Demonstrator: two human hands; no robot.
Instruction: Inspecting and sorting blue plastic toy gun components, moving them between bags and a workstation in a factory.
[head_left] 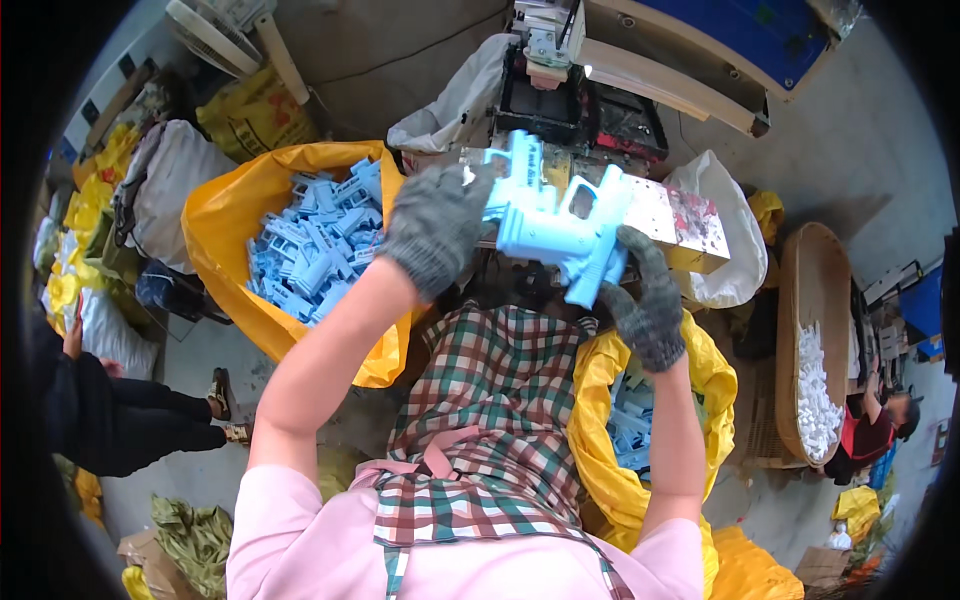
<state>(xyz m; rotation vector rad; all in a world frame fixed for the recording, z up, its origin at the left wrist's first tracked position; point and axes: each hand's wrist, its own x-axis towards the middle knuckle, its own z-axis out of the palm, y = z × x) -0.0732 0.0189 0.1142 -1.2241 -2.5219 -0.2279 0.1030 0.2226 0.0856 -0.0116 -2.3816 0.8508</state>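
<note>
A: Entry, head view. What is the left hand (437,228) doing?

B: The left hand, in a grey knit glove, is closing its fingers over the rear end of a light blue moulded plastic toy-gun shell (560,228). The right hand (648,305), gloved the same, is gripping the handle end from below.

A: Where is the shell sitting?

B: It is being held up between both hands, above the checked apron (480,400) and just in front of the paint-stained printing machine (580,100) (a second blue shell seems to be lying behind it).

A: Surroundings?

B: A yellow plastic sack (225,230) of like blue parts is standing to the left; another yellow sack (600,450) is sitting by the right elbow. A woven basket (815,290) of white pieces is lying further right.
</note>
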